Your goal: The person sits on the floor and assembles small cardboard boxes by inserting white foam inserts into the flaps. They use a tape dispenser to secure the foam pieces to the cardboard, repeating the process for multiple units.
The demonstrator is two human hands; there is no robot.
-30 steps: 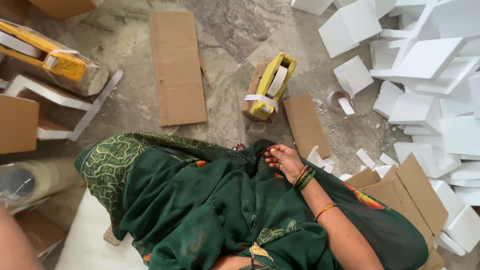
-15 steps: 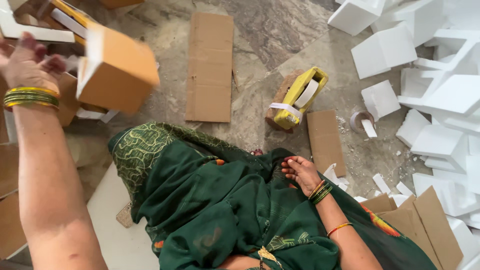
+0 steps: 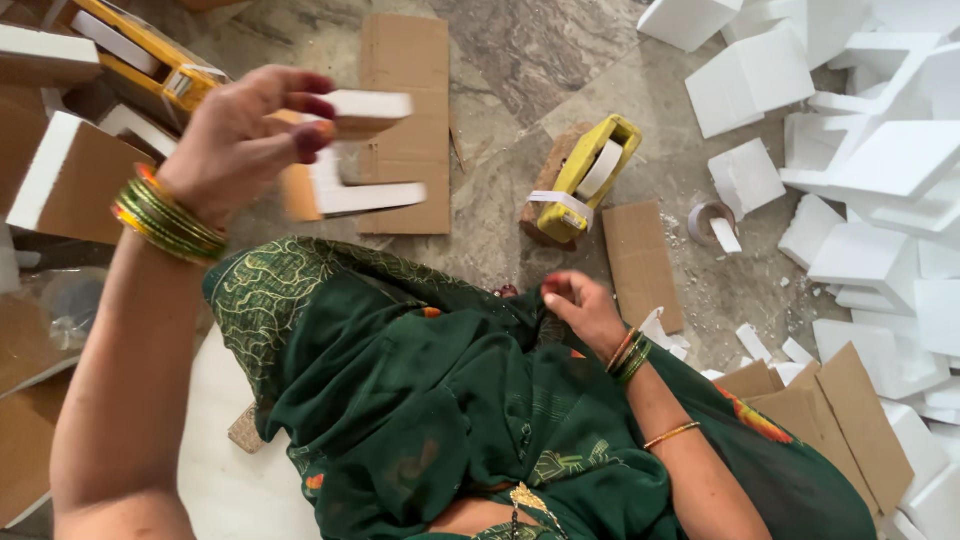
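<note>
Mottled grey stone floor, littered with flat brown cardboard sheets and white foam blocks. Your left hand, raised, pinches a blurred white foam bracket backed with brown card in its fingertips. Your right hand, loosely curled and holding nothing, rests on dark green patterned cloth. Just beyond it: a yellow plastic tape dispenser on a cardboard block.

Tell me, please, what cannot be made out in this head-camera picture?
- The white foam piece in the left hand, head view: motion-blurred, so its exact shape and the brown part against it are unclear.
- The right hand fingertips: curled into the green cloth; any grip is hidden.
- The foam blocks: cut off by the right edge.
</note>
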